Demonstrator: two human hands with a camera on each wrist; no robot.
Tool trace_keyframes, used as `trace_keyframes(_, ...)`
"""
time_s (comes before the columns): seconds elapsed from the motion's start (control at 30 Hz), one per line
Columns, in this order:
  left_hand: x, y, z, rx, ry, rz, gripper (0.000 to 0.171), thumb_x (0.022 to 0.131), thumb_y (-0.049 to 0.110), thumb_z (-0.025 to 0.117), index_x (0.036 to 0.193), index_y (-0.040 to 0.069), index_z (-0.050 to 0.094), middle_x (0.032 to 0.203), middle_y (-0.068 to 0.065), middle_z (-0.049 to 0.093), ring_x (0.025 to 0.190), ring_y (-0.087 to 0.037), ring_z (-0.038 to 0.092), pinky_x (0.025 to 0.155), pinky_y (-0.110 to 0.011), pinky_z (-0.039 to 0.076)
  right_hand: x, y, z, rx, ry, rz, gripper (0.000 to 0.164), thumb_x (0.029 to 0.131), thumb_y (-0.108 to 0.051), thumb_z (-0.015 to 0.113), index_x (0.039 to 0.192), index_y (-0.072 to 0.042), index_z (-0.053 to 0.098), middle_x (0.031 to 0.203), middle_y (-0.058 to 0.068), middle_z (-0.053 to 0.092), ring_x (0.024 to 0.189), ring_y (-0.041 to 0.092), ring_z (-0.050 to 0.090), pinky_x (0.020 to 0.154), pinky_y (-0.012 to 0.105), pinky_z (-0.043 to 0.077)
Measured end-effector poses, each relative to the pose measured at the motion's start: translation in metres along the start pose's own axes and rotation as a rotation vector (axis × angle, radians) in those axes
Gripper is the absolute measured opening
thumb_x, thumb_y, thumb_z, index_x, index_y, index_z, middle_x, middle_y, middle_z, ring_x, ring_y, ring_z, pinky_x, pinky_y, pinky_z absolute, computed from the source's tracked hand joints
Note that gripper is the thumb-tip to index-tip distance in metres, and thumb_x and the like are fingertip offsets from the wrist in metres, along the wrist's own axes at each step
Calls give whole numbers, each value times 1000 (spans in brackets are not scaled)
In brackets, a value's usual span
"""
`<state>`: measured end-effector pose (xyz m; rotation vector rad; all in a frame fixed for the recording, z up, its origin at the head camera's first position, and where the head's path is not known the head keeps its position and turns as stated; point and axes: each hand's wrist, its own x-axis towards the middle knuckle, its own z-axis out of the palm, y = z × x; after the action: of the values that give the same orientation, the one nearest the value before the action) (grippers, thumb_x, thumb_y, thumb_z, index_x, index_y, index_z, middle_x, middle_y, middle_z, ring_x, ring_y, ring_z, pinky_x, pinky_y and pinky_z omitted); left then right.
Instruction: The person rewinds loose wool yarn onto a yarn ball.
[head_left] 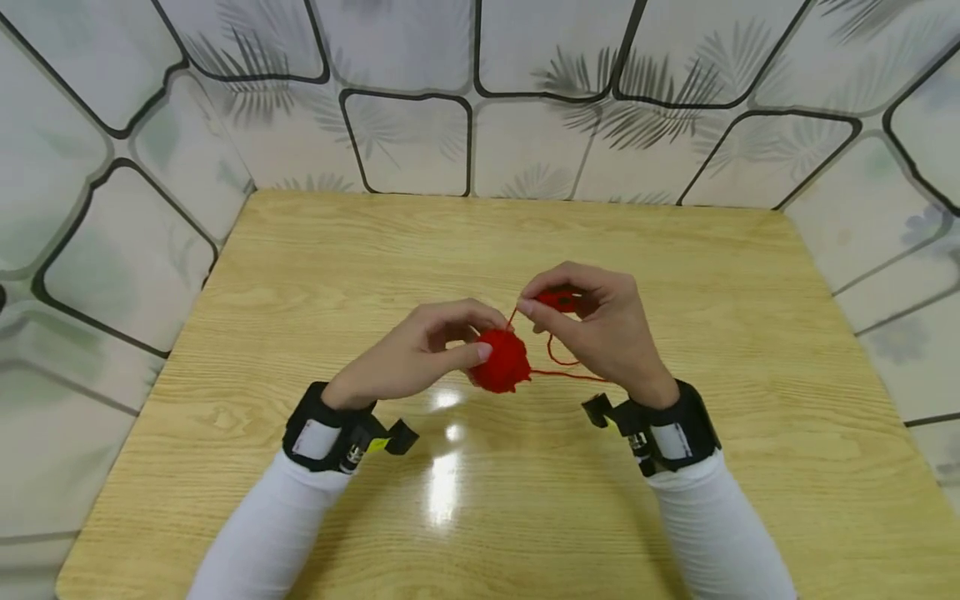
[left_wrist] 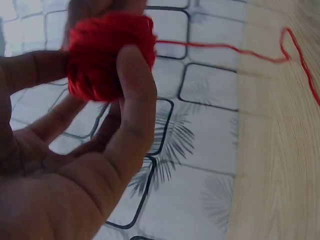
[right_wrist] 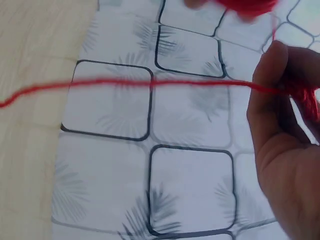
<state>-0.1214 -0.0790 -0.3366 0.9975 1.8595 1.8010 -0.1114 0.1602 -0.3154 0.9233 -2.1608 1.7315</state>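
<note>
A ball of red yarn is held by my left hand, with the thumb pressed on its near side and the fingers around the back. Close by on the right, my right hand pinches a yarn strand between thumb and forefinger. That strand runs taut and short to the top of the ball. A small red yarn bundle sits within the curled right fingers; its exact form is partly hidden. In the right wrist view, a loose strand stretches leftward from the bundle. The left wrist view shows the ball gripped above the surface.
Both hands are over a light wood-grain table. A patterned covering with dark outlines and leaf prints borders its back and sides. Black straps with small cameras circle both wrists, over white sleeves.
</note>
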Motion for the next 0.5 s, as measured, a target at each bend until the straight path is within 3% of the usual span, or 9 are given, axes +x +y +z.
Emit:
trace_keyframes(0.1, -4, 6, 1, -336, 10, 18, 23, 102, 5, 54, 125, 8, 59, 119, -12, 63, 105, -26, 63, 87, -36, 58, -4, 9, 5, 90, -13, 16, 17, 85, 17, 70, 98, 6, 70, 89, 14, 70, 67, 20, 64, 62, 27, 59)
trace_keyframes(0.2, -3, 9, 6, -600, 166, 49, 23, 103, 5, 46, 123, 13, 54, 124, -11, 60, 110, -25, 61, 92, -33, 55, -11, 16, 15, 132, 19, -3, 12, 86, 14, 69, 97, 9, 68, 89, 14, 69, 68, 19, 63, 63, 27, 59)
trace_keyframes(0.27, 0, 11, 10, -670, 307, 80, 23, 104, 4, 43, 122, 13, 52, 129, -11, 58, 113, -25, 60, 92, -31, 55, -14, 17, 22, 116, 40, -32, 7, 89, 7, 70, 95, 8, 68, 89, 12, 69, 69, 19, 63, 66, 28, 60)
trace_keyframes(0.3, 3, 11, 12, -679, 384, 96, 21, 105, 4, 43, 122, 13, 52, 131, -13, 58, 114, -26, 60, 93, -31, 55, -16, 16, 25, 102, 44, -47, 8, 91, 1, 71, 94, 8, 68, 88, 11, 69, 70, 18, 63, 67, 27, 60)
trace_keyframes(0.37, 6, 10, 15, -602, 527, 131, 19, 105, 3, 44, 122, 10, 51, 132, -15, 56, 116, -28, 60, 92, -32, 55, -18, 14, 30, 61, 38, -72, 13, 93, -8, 73, 93, 5, 69, 86, 8, 69, 70, 18, 62, 67, 28, 59)
trace_keyframes(0.43, 9, 8, 18, -456, 633, 159, 19, 104, -1, 48, 122, 4, 51, 128, -18, 56, 114, -30, 61, 92, -34, 57, -19, 11, 33, 11, 26, -92, 15, 94, -12, 73, 93, 3, 70, 85, 7, 69, 70, 17, 62, 66, 27, 59)
trace_keyframes(0.5, 11, 5, 22, -282, 688, 176, 24, 102, -6, 50, 126, 0, 50, 121, -20, 56, 108, -32, 62, 89, -37, 58, -19, 9, 35, -37, 21, -100, 9, 92, -7, 73, 93, 1, 70, 85, 5, 69, 69, 15, 61, 64, 26, 58)
